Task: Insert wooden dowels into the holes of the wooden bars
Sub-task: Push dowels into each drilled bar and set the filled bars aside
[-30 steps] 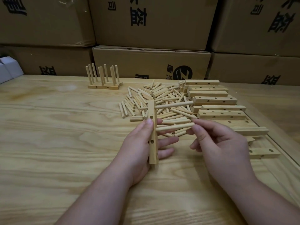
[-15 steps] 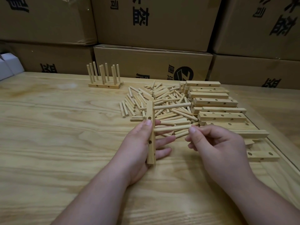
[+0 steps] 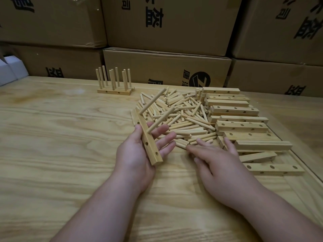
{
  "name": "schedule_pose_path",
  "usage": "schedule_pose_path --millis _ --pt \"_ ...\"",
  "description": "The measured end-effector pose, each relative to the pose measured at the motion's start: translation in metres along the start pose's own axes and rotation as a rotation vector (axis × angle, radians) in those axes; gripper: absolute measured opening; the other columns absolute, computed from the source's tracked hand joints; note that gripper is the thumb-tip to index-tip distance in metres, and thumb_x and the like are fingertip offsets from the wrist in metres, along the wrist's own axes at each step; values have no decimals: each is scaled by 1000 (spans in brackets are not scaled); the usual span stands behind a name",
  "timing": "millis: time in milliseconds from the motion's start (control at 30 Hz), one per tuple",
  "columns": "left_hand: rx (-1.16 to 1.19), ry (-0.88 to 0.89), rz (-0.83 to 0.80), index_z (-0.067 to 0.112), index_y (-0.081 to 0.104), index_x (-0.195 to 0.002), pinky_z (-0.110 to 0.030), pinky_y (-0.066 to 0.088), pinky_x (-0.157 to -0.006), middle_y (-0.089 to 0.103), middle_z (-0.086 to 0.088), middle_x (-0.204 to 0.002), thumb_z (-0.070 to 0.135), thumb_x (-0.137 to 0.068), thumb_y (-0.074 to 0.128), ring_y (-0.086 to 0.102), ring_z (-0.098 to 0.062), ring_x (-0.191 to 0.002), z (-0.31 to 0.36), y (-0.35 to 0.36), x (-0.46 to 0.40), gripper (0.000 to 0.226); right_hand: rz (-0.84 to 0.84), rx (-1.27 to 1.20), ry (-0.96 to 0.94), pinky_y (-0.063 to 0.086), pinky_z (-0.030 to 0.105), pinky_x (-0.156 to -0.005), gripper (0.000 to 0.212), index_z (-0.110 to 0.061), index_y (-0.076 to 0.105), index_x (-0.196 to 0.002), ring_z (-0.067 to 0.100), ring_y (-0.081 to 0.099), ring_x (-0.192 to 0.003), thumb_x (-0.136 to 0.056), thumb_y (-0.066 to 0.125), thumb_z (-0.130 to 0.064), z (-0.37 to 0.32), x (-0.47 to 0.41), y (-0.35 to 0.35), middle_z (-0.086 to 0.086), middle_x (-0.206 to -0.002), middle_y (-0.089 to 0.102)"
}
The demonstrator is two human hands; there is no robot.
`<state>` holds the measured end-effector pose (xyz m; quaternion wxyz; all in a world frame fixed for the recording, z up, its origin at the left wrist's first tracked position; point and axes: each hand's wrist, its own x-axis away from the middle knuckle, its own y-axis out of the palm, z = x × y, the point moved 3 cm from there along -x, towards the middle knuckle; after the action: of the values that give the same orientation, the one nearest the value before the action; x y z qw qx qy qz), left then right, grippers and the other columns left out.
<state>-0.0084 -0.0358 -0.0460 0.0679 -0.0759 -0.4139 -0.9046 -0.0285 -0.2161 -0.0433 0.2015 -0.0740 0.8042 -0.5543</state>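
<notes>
1. Two dowels [image 3: 153, 103] now stand in the bar [image 3: 148, 142] held by the left hand [image 3: 138, 154]; half a second ago the second one was only being pushed in by the right hand. Head view only.
2. Left hand: thumb on the near-left face of the bar, fingers [image 3: 166, 137] spread fairly straight behind it, bar lying across the palm. It grips the bar loosely. The bar has been tilted since the last frame, so its dowels now point up and away to the right.
3. Two holes [image 3: 146, 143] nearer the wrist show as not yet filled. Judgement: this bar is half done.
4. Right hand [image 3: 215, 159]: it has let go of the second dowel and dropped, palm down, fingers extended, fingertips [image 3: 201, 141] touching the near edge of the loose dowel pile [image 3: 183, 123]. It holds nothing that I can see; whether a dowel is under the palm cannot be told.
5. Meaning: insertion two is complete, and the reach for a third dowel looks under way.
6. Beyond the right hand's fingers, to its right: stacked empty bars [image 3: 234, 109] on the worktop [image 3: 52, 137].
7. Far ahead of the left hand: a finished rack [image 3: 114, 84] with dowels upright.
8. Risk, judged: the loose left grip could let the bar twist when the next dowel is pressed in.
</notes>
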Motion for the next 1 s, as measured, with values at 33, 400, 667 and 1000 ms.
schedule_pose_path --millis 33,400,667,1000 --pt "-6 -2 -2 9 56 -123 -48 64 -64 78 -19 -95 39 -110 32 77 -38 -86 0 0 0 40 39 -20 -10 -3 47 -123 40 -39 60 -131 -4 36 -142 -98 48 -19 0 0 -1 -28 -132 60" --pt "-42 -11 -13 8 56 -125 -47 63 -62 78 -19 -95 40 -110 33 76 -40 -87 -2 0 3 43 64 87 30 -3 53 -119 21 -46 65 -109 11 26 -148 -95 57 -32 3 0 0 -21 -146 49" --pt "-57 -16 -20 9 57 -122 -47 64 -64 78 -19 -93 39 -109 34 77 -38 -84 -3 2 3 40 -58 89 -26 -10 49 -119 11 -45 57 -104 4 16 -145 -96 53 -39 -1 2 -3 -33 -142 40" --pt "-66 -4 -23 10 59 -117 -47 64 -65 78 -18 -92 39 -109 36 77 -37 -82 -3 1 3 38 -45 63 -86 3 41 -120 7 -40 61 -101 -3 39 -113 -96 55 -39 -4 3 -5 -27 -96 49"
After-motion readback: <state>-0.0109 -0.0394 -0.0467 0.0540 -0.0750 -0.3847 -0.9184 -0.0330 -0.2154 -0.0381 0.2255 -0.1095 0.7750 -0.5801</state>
